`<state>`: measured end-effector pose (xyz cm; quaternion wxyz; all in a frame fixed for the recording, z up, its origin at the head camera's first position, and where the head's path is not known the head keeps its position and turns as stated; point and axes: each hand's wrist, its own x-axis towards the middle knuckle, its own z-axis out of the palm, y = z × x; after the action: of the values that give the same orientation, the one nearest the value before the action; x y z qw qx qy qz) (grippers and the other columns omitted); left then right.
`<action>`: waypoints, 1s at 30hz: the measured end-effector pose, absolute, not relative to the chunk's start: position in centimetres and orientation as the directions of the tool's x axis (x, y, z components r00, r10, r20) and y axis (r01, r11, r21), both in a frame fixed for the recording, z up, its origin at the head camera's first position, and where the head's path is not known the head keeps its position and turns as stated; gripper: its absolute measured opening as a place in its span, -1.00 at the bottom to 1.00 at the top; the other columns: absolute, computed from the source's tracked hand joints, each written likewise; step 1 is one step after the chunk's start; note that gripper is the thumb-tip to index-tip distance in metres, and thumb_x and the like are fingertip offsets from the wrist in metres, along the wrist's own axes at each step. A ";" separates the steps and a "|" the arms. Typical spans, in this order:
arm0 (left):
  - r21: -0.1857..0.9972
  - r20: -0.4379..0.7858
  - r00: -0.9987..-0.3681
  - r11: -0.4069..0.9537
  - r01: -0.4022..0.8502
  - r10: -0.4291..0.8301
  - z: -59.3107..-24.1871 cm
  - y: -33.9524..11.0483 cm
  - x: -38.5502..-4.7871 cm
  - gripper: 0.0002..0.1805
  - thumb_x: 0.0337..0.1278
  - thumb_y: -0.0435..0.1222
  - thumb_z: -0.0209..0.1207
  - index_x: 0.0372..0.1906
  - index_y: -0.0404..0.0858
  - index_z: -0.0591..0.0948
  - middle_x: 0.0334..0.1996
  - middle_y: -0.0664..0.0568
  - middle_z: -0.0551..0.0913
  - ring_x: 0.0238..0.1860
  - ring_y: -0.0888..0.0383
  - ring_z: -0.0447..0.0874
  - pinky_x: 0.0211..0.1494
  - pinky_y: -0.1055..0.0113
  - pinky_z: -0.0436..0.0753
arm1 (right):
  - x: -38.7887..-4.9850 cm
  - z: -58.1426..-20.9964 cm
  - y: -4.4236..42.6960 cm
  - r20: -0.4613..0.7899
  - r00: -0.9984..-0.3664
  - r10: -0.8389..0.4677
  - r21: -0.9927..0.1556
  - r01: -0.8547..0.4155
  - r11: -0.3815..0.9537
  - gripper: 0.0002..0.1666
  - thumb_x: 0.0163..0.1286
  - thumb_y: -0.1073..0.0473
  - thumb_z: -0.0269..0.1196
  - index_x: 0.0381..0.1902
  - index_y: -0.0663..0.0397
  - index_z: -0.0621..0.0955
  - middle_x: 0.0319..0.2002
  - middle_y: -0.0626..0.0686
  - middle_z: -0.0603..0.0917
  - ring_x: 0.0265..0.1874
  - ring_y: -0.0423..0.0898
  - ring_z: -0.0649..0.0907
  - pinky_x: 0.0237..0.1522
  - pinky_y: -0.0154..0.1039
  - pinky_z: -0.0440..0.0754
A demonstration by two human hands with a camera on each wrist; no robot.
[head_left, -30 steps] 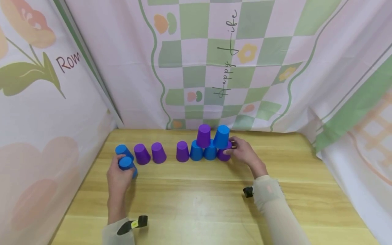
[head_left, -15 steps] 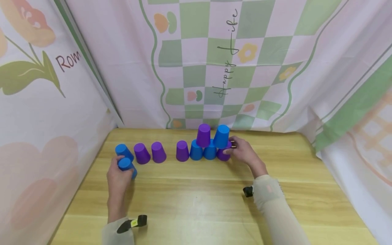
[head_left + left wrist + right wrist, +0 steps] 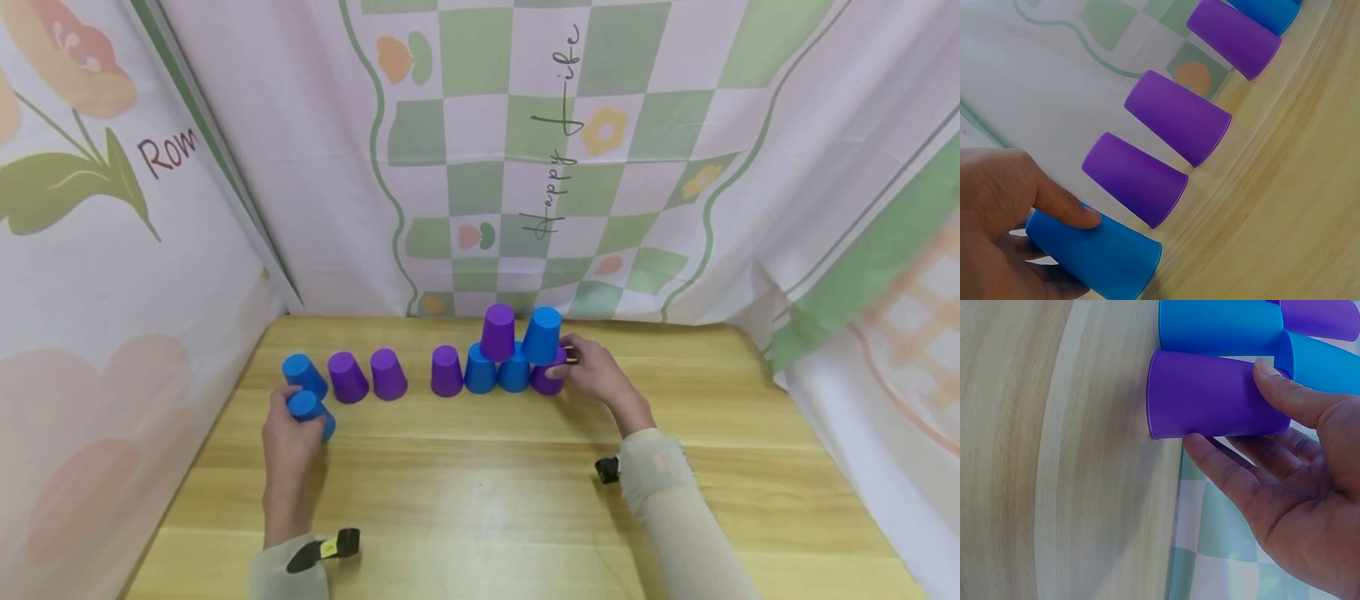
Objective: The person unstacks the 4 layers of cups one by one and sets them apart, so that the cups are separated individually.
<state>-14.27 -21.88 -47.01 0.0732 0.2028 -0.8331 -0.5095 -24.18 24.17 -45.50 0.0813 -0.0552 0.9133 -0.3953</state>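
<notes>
My left hand point(image 3: 291, 437) grips an upside-down blue cup point(image 3: 1100, 253) at the left, in front of another blue cup point(image 3: 305, 375). My right hand point(image 3: 598, 375) has its thumb and fingers around a purple cup point(image 3: 1210, 397), the right end of a bottom row. Beside that cup stand two blue cups point(image 3: 481, 369) point(image 3: 513, 369) and a purple cup point(image 3: 447, 372). On top of the row rest a purple cup point(image 3: 498, 333) and a blue cup point(image 3: 542, 335).
Two more purple cups point(image 3: 348, 377) point(image 3: 389, 374) stand apart from each other between the left hand and the row. The wooden table point(image 3: 480, 500) meets a patterned curtain point(image 3: 480, 192) behind the cups, with another printed cloth point(image 3: 135, 333) along the left side.
The blue cup in my left hand has shifted very slightly toward the table's front. My right hand and the other cups look unmoved.
</notes>
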 end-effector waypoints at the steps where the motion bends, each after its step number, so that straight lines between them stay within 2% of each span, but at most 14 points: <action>1: 0.879 -0.083 -0.907 0.399 -0.261 -0.412 -47.0 -21.9 -14.3 -0.24 0.12 -0.56 0.16 0.48 -0.44 0.25 0.49 -0.49 0.32 0.54 -0.50 0.19 0.55 -0.47 0.21 | -24.2 -45.5 24.2 -0.105 -0.981 -0.165 -0.730 -0.037 0.682 -0.32 0.49 0.11 0.35 0.42 0.32 0.42 0.34 0.40 0.58 0.34 0.37 0.58 0.31 0.25 0.63; 15: 0.885 -0.117 -0.908 0.373 -0.279 -0.402 -47.0 -21.9 -14.2 -0.18 0.11 -0.59 0.14 0.54 -0.45 0.19 0.53 -0.47 0.26 0.56 -0.49 0.14 0.56 -0.47 0.18 | -24.1 -45.7 24.1 -0.099 -0.982 -0.162 -0.719 -0.042 0.694 -0.31 0.49 0.10 0.35 0.42 0.32 0.42 0.32 0.40 0.59 0.32 0.36 0.59 0.31 0.24 0.63; 20: 0.894 -0.091 -0.908 0.368 -0.255 -0.409 -46.4 -21.9 -14.0 -0.15 0.12 -0.57 0.16 0.56 -0.46 0.17 0.53 -0.47 0.26 0.56 -0.48 0.15 0.57 -0.44 0.19 | -24.2 -45.7 24.1 -0.097 -0.982 -0.162 -0.725 -0.042 0.687 -0.32 0.48 0.10 0.36 0.41 0.32 0.43 0.32 0.40 0.59 0.33 0.36 0.59 0.32 0.25 0.62; 25: 0.900 -0.029 -0.907 0.383 -0.206 -0.420 -45.6 -21.9 -13.8 -0.20 0.12 -0.54 0.20 0.52 -0.50 0.23 0.46 -0.49 0.33 0.50 -0.47 0.24 0.55 -0.42 0.26 | -24.2 -45.7 24.2 -0.103 -0.982 -0.160 -0.730 -0.035 0.683 -0.31 0.49 0.10 0.36 0.42 0.31 0.42 0.33 0.40 0.58 0.34 0.36 0.58 0.33 0.25 0.61; 30: 0.902 -0.009 -0.902 0.386 -0.194 -0.432 -44.5 -21.6 -13.5 -0.22 0.18 -0.51 0.22 0.53 -0.46 0.25 0.47 -0.48 0.32 0.52 -0.48 0.21 0.55 -0.42 0.24 | -24.2 -45.6 24.2 -0.110 -0.982 -0.156 -0.729 -0.027 0.684 -0.31 0.49 0.10 0.36 0.43 0.31 0.42 0.34 0.39 0.58 0.34 0.36 0.58 0.34 0.25 0.61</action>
<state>-13.49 -21.61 -44.48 0.1142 0.1897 -0.8247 -0.5205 -24.19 24.15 -45.59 0.0818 -0.0499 0.9139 -0.3944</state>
